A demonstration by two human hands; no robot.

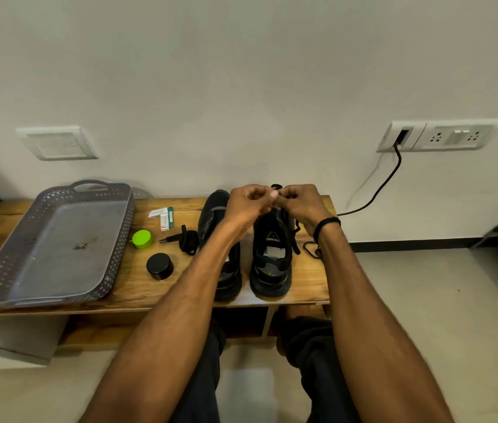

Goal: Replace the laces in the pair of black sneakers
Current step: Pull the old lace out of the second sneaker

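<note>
Two black sneakers stand side by side on the wooden bench (pixel 138 285), heels toward me. The left sneaker (pixel 215 215) is partly hidden by my left forearm. Over the toe end of the right sneaker (pixel 272 261), my left hand (pixel 246 204) and my right hand (pixel 301 204) meet, fingers curled, both pinching a black lace (pixel 276 187) whose loop shows just above the fingertips. More of that lace trails down the shoe's right side to a loose coil (pixel 311 250) on the bench. A bundled black lace (pixel 188 241) lies left of the sneakers.
A grey perforated tray (pixel 58 242) fills the bench's left part. Between it and the shoes lie a green lid (pixel 142 239), a black round jar (pixel 159 265) and two small boxes (pixel 162 216). A black cable (pixel 384 184) runs from the wall socket. My knees are below the bench.
</note>
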